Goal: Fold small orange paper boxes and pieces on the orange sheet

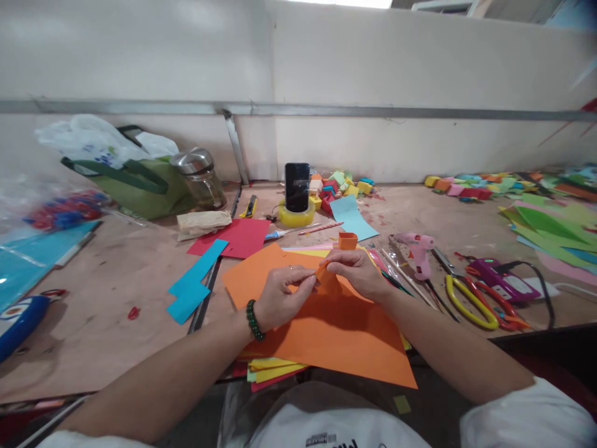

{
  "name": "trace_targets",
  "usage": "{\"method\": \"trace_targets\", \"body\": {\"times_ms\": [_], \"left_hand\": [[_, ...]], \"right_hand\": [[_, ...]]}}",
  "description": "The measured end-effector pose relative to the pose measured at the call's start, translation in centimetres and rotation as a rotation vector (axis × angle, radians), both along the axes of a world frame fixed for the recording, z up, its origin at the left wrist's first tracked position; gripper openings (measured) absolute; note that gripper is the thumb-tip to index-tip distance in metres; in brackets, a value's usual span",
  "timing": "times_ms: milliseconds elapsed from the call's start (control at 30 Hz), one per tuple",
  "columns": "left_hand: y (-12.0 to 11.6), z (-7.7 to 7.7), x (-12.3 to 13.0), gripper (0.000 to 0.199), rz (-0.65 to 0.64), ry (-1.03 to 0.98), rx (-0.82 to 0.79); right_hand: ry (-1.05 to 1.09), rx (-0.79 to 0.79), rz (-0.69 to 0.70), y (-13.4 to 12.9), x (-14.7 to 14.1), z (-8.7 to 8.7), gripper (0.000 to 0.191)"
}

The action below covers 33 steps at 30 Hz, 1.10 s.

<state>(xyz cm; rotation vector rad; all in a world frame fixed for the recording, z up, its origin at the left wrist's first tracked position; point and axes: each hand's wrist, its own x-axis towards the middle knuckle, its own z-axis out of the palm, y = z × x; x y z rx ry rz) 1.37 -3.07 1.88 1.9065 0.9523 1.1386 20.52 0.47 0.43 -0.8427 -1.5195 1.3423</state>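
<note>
Both hands meet over a stack of coloured paper, pinching one small folded piece of orange paper (321, 269) between thumbs and fingers. My left hand (285, 295), with a green bead bracelet (254, 320) at the wrist, grips its left end. On the other end are the closed fingers of my right hand (357, 272). Large orange sheets (336, 348) lie beneath, with yellow, green and red edges showing under them. Just beyond my right hand stands a small orange paper box (347, 241).
Red paper (245, 238), blue strips (198, 270) and a utility knife (250, 206) lie left. A phone (297, 186) leans in a tape roll (296, 214), near a pile of paper cubes (342, 186). Right are a pink glue gun (420, 252), yellow-handled scissors (471, 305) and a purple power strip (502, 280).
</note>
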Motion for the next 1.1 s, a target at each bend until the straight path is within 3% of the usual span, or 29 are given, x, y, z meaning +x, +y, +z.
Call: {"method": "trace_targets", "body": {"times_ms": [267,567,833,1100], "left_hand": [[0.5,-1.0,0.1,0.02,0.015,0.002,0.069],[0.4,-0.7,0.2,0.03,-0.023,0.16,-0.052],[0.2,-0.8,0.3,0.034,-0.052,0.116,-0.12],[0.8,-0.9,0.4,0.032,-0.129,0.003,-0.434]], "right_hand": [[-0.082,0.142,0.025,0.2,0.2,-0.4,0.029],[-0.099,0.281,0.12,-0.1,-0.2,-0.9,0.015],[-0.134,0.294,0.118,-0.2,-0.2,-0.9,0.014],[-0.23,0.107,0.092,-0.6,-0.2,-0.4,0.019]]}}
